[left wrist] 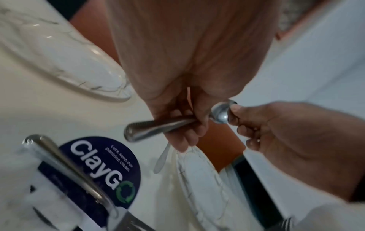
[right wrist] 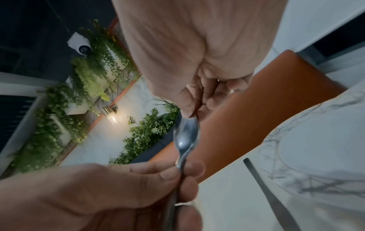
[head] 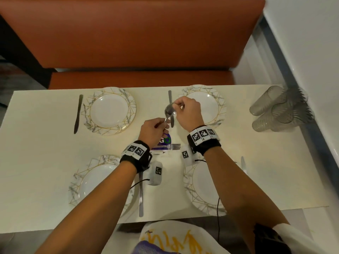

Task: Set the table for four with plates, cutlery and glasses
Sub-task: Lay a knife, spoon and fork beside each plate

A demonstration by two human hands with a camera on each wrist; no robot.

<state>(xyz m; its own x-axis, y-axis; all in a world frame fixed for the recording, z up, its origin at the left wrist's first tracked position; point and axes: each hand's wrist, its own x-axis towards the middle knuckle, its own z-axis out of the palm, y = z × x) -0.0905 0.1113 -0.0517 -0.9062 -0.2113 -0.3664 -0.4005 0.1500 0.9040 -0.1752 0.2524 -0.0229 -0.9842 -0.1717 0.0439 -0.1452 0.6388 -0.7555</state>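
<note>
Above the middle of the table my left hand [head: 154, 128] grips the handle of a metal spoon [head: 170, 111], while my right hand [head: 186, 109] pinches the tip of its bowl. In the left wrist view the handle [left wrist: 158, 129] lies across my curled left fingers [left wrist: 189, 134]. In the right wrist view the bowl [right wrist: 185, 137] hangs from my right fingertips [right wrist: 189, 109]. Four marbled plates stand at far left [head: 110, 110], far right [head: 212, 99], near left [head: 91, 180] and near right [head: 201, 186]. A knife lies beside each, such as the far left knife [head: 78, 114].
A fork [head: 174, 146] lies on a round dark sticker [head: 166, 141] below my hands. Several clear plastic glasses [head: 280, 109] lie stacked at the table's far right corner by the wall. An orange bench [head: 128, 43] runs along the far side.
</note>
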